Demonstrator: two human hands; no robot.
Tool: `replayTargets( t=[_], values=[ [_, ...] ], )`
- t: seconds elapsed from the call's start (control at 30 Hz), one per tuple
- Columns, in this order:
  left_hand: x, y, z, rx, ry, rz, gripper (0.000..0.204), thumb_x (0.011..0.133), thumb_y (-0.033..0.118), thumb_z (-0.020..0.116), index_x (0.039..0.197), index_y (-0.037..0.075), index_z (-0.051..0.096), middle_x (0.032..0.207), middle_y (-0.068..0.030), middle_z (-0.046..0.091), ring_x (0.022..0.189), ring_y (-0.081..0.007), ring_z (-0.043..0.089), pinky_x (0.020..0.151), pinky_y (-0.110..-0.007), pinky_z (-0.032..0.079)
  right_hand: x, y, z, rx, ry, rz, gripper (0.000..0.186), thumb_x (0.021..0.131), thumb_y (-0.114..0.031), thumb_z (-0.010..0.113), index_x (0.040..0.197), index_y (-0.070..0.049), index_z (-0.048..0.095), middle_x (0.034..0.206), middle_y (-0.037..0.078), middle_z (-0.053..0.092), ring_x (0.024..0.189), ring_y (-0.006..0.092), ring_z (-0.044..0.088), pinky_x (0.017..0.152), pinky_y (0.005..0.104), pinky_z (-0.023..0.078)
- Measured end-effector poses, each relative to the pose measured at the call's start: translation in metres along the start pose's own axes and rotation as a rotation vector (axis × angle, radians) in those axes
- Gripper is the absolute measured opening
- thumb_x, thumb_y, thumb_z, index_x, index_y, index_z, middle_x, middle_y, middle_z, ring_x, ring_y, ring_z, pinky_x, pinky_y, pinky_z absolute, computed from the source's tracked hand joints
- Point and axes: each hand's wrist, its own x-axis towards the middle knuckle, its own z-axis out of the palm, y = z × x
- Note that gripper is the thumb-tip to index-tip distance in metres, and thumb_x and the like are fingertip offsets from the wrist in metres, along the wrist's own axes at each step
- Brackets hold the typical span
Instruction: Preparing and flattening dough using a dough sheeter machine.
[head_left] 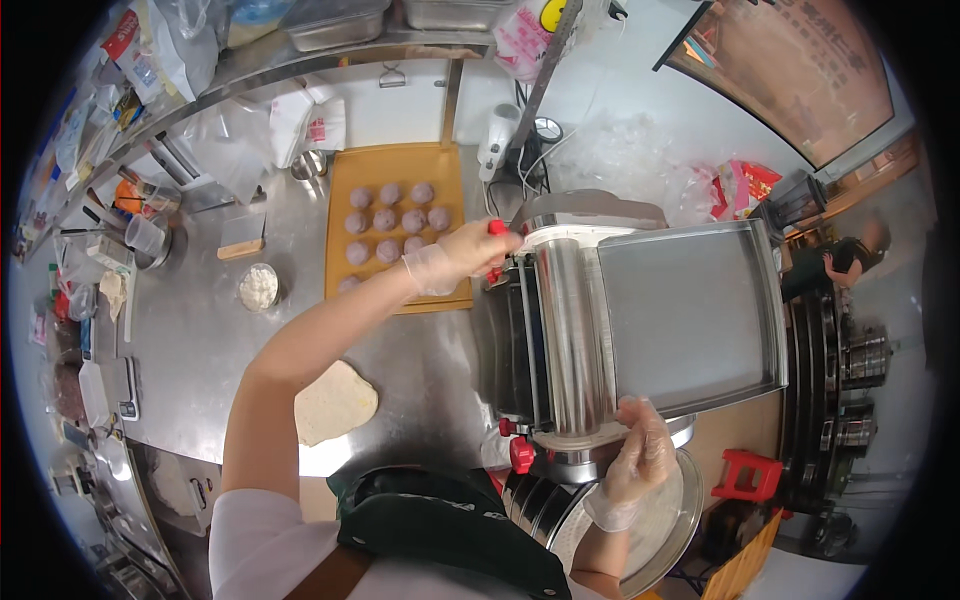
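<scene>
My left hand [452, 256], in a clear plastic glove, reaches across the steel table to the dough sheeter. Its fingers close round a red knob [497, 228] at the far end of the machine's shiny steel roller [572, 335]. My right hand [640, 462], gloved too, is at the near end of the sheeter, its bent fingers by the corner of the flat metal tray [690, 310]; nothing shows in it. Beneath my left arm lies a flat pale piece of dough [337, 402]. Two more red knobs, one of them larger [521, 455], sit at the machine's near side.
Rows of purple balls sit on a yellow board [345, 165]. Left of it are a bowl of white filling [259, 287] and a dough scraper [241, 247]. A large round steel pan [685, 525] is below my right hand; a red stool [746, 474] stands beyond. Another person is far right.
</scene>
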Motion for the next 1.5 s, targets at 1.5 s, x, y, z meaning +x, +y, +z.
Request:
replayTargets(
  t=[1.5],
  values=[
    [0.002,0.020,0.004,-0.453,-0.123,-0.275,0.047,0.093,0.053,0.052,0.092,0.006,0.049,0.066,-0.0003,0.045,0.053,-0.0085,0.041,0.044,-0.024,0.033,0.004,0.005,-0.004,-0.010,0.001,-0.015,0.032,0.080,0.015,0.051,0.106,0.001,0.064,0.081,0.013,0.067,0.068,0.0224,0.065,0.064,0.0303,0.051]
  ],
)
